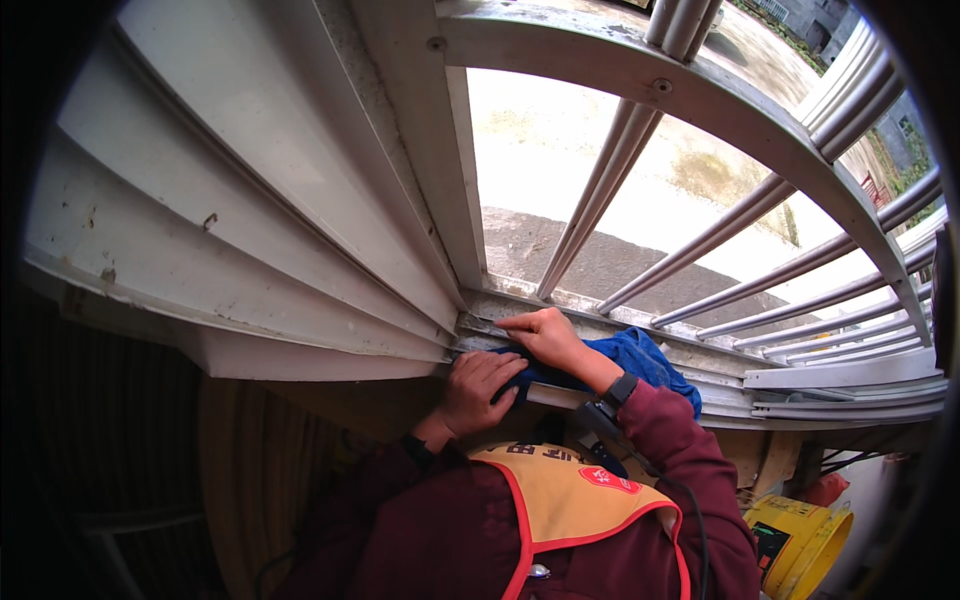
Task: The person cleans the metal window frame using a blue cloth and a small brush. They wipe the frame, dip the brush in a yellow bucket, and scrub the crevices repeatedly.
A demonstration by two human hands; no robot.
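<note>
At the inner corner of a window's sliding track [709, 379], my right hand [546, 335] reaches into the grooves with fingers extended toward the frame. Whether something thin is between its fingertips is hard to tell. A blue cloth [645, 360] lies along the track, passing under my right wrist and spreading out to the right. Its darker end bunches beside my left hand [484, 382], whose fingers curl over the sill's edge and onto that cloth. How firmly the left fingers grip it is not visible.
Metal security bars [690, 244] stand just beyond the track. A white ridged frame [285, 187] rises on the left. The sliding window sash [847, 379] is at the right. At lower right is a yellow bucket [799, 544]. A dark cable [694, 502] runs along my right sleeve.
</note>
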